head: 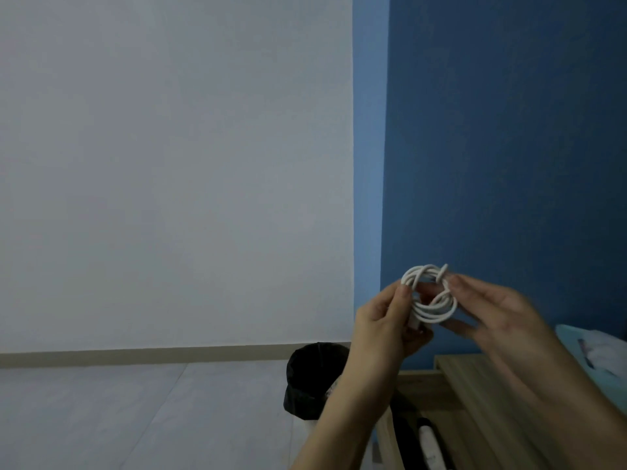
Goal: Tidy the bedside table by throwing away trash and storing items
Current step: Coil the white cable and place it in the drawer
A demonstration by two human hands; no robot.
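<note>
Forearms come up from the bottom edge, and the hands meet in front of the blue wall. The left grip (383, 320) pinches one side of a coiled white cable (432, 300), thumb laid over the loops. The right grip (492, 310), somewhat blurred, pinches the far side with its fingertips at a loose end on top. The cable is held in the air above the wooden table (475, 378), touching nothing else.

Below the hands is what looks like an open drawer (407, 422), dark inside, with a white object (429, 446) lying in it. A black-lined bin (312, 378) stands on the floor just left of the table. A teal tray (566, 330) sits at far right with white crumpled material (607, 354) in it.

Judgement: mid-task. The cable is coiled but not yet stored, and the drawer seems the likely place. The tray contents may be trash left to clear.
</note>
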